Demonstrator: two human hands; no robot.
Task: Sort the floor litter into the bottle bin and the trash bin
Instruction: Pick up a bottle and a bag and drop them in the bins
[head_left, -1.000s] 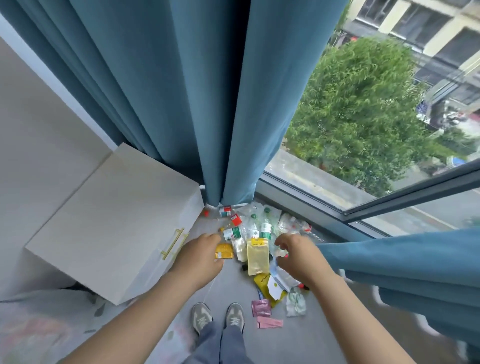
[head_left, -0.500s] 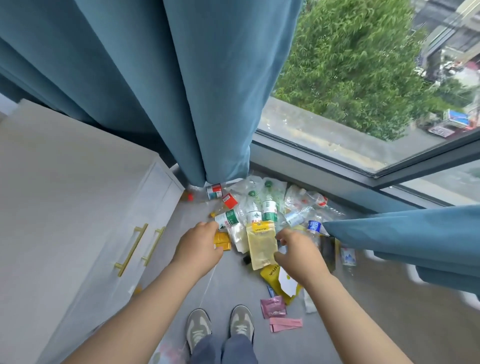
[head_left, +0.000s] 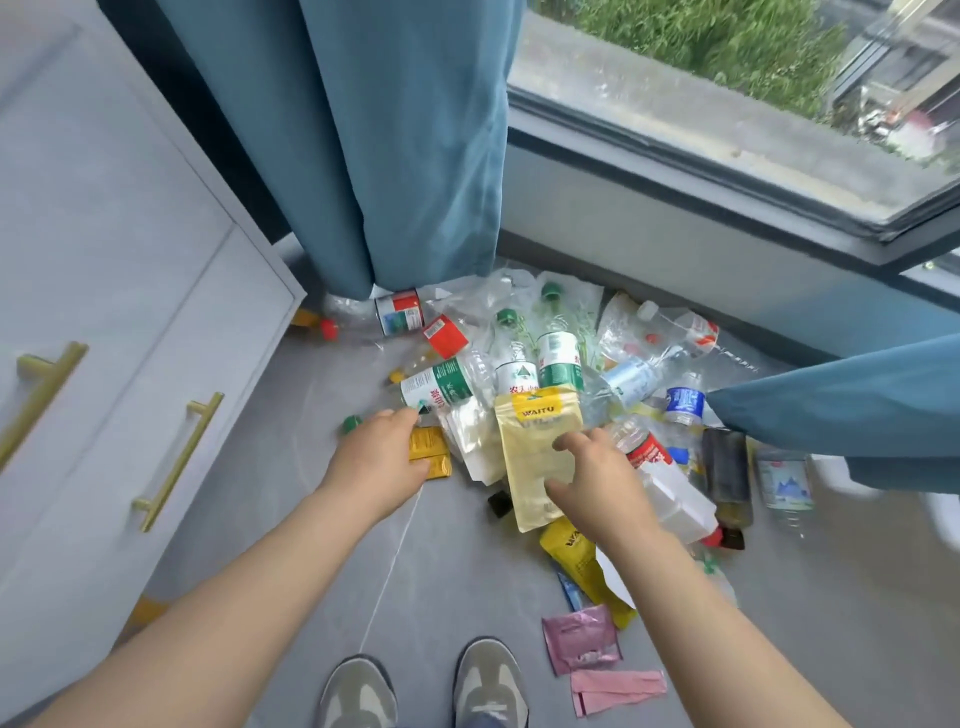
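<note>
The litter lies in a loose heap on the grey tile floor (head_left: 291, 519), at 12 o'clock from our grey shoes (head_left: 358, 693). It is mostly crushed clear plastic bottles with green, red or blue labels, mixed with flat pouches and wrappers. At the heap's near edge, on top, sits a pale yellow pouch (head_left: 532, 467), translucent, with a bright yellow band across its top. Our right hand (head_left: 597, 488) lies over the pouch's 4 o'clock side with thumb and forefinger spread apart, gripping nothing; we cannot tell whether the tips press the film. Our left hand (head_left: 376, 462), at 9 o'clock of the pouch, shows its back, with fingers loosely bent and holding nothing. Its tips are right at a green-labelled bottle (head_left: 441, 387) and its palm is above an orange-yellow sachet (head_left: 431, 452). At 3 o'clock of the pouch lie a blue-labelled bottle (head_left: 684, 402) and a dark bottle (head_left: 727, 475). A deeper yellow pouch (head_left: 574, 553) runs under our right wrist, and two pink wrappers (head_left: 582, 639) lie at 5 o'clock, a little apart from the heap. A thin pale joint line crosses the floor. A white cabinet (head_left: 130, 234) with brass bar handles fills 9 o'clock and a teal curtain (head_left: 395, 145) hangs at 12 o'clock. A window (head_left: 727, 104) at 1 o'clock looks onto a concrete ledge and greenery, and another curtain fold juts in at 3 o'clock. The pouch's band reads "WAITU". One green-capped bottle (head_left: 519, 358) carries red Chinese characters on its white label, and the other labels are too small to read.
</note>
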